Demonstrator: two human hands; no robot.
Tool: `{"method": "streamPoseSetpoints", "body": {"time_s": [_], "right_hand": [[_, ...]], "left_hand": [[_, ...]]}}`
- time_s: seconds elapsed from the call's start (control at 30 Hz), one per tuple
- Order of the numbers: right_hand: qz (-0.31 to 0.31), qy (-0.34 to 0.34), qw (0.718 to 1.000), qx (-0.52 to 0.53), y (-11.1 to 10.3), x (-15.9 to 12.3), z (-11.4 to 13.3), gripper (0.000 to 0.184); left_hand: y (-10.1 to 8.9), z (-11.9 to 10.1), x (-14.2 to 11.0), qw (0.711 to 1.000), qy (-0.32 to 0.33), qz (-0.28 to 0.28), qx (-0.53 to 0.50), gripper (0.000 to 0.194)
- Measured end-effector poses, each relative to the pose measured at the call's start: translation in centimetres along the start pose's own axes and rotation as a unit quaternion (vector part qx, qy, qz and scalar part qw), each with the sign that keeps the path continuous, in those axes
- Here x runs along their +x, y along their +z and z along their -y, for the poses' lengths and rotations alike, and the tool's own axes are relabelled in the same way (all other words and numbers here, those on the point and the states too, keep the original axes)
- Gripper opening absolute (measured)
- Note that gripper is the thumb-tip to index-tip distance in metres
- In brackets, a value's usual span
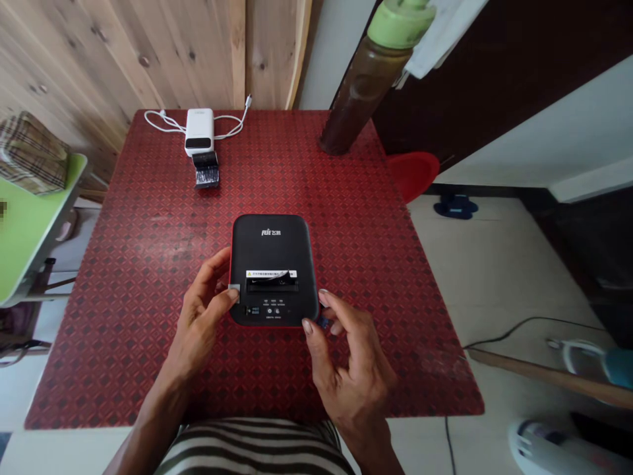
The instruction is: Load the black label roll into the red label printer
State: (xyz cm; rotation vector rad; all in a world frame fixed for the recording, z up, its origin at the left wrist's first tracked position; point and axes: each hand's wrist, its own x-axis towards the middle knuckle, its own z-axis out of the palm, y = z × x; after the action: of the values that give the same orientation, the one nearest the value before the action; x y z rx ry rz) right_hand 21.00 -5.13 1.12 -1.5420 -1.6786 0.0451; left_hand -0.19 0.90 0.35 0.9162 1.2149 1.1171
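A black receipt printer (273, 254) with white FEJE lettering and a red lower rim is in front of me, above the near middle of the red table (163, 369). A white label with a yellow warning mark lies along its paper slot, one end peeling up. My left hand (200, 313) grips the left side, thumb on a small grey tab (234, 292) and fingers curled behind the edge. At the near right corner, my right hand (351, 356) has its thumb and forefinger against the edges. A small bluish patch shows between those fingers; I cannot make it out.
Toward the far left lie a white power bank (200, 125) with a white cable (232, 132) and a crumpled shiny black strip (206, 170). A tall dark bottle (361, 92) with a green lid stands far right. Beyond the right edge is a red stool (415, 173).
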Motion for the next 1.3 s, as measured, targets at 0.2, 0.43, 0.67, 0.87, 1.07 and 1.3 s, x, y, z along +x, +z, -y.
{"method": "streamPoseSetpoints", "body": {"time_s": [0.2, 0.43, 0.67, 0.87, 1.07, 1.3], "right_hand": [[-0.005, -0.002, 1.000, 0.005, 0.1, 0.0, -0.3, 0.042], [-0.012, 0.006, 1.000, 0.022, 0.5, -0.2, -0.2, 0.044], [0.028, -0.040, 0.999, 0.022, -1.2, 2.3, -0.8, 0.034], [0.088, -0.157, 0.984, 0.009, -0.3, 8.7, -1.3, 0.037], [0.343, -0.198, 0.915, -0.075, 4.1, 12.6, 0.1, 0.020], [0.436, -0.197, 0.861, -0.170, 5.8, 14.6, 1.5, 0.022]], "left_hand": [[1.0, -0.4, 0.1, 0.999, 0.002, -0.027, -0.018, 0.053], [1.4, -0.7, 0.3, 0.999, -0.013, -0.037, -0.033, 0.052], [1.1, -0.4, 0.2, 1.000, 0.006, -0.010, -0.016, 0.054], [0.6, 0.2, 0.1, 1.000, 0.007, 0.012, -0.009, 0.060], [0.1, 0.6, 0.1, 0.998, 0.013, 0.042, -0.034, 0.060], [0.1, 0.5, 0.0, 0.998, 0.007, 0.043, -0.047, 0.061]]}}
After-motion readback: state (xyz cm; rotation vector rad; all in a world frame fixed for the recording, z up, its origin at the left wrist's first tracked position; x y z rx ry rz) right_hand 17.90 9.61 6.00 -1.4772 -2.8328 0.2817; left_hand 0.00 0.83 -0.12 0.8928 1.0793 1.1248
